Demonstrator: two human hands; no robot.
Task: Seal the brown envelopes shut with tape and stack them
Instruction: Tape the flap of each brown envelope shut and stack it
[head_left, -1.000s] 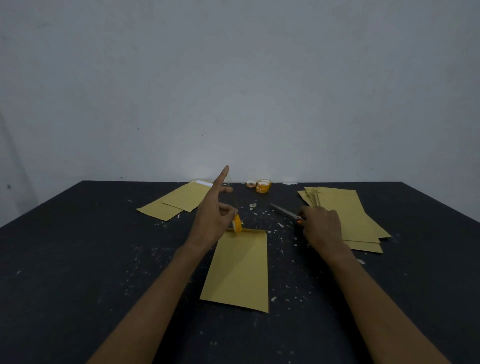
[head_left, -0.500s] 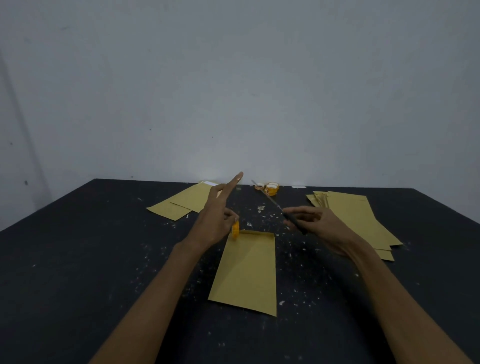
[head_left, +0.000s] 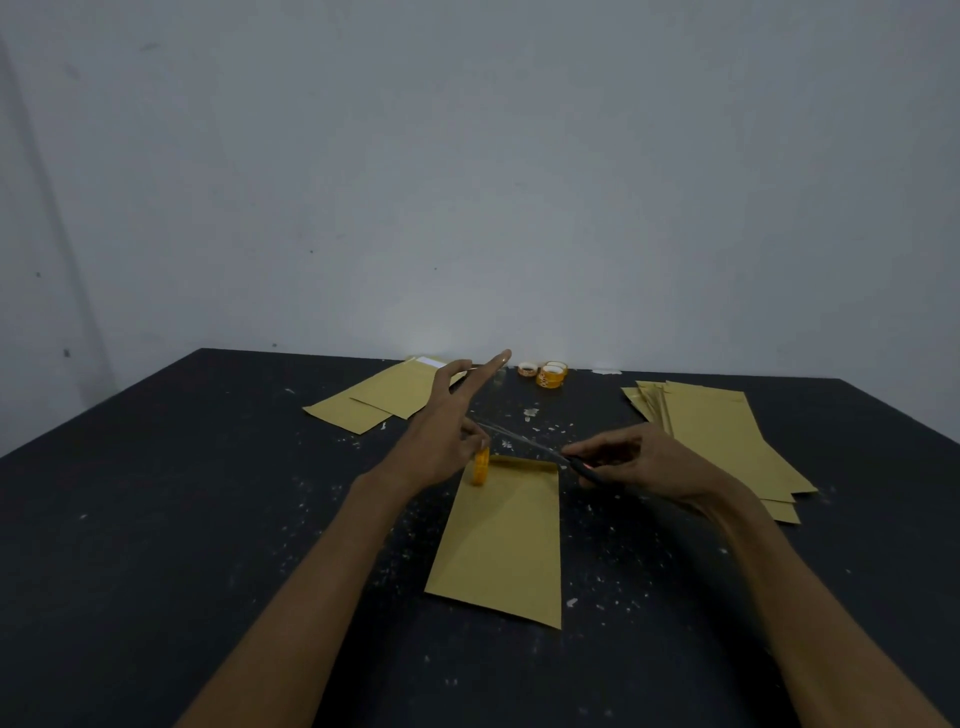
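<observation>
The left hand (head_left: 441, 441) is pinching the tape roll (head_left: 480, 466) while the right hand (head_left: 634, 462) is gripping scissors (head_left: 524, 441), risking nicking those close fingers (head_left: 474, 430).

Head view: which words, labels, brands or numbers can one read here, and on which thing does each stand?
None can be read.
Spare tape rolls, far side: dark print on orange, too blurred to read.
Held tape roll in the left hand: no print readable.
Brown envelopes: plain, no writing visible.
</observation>
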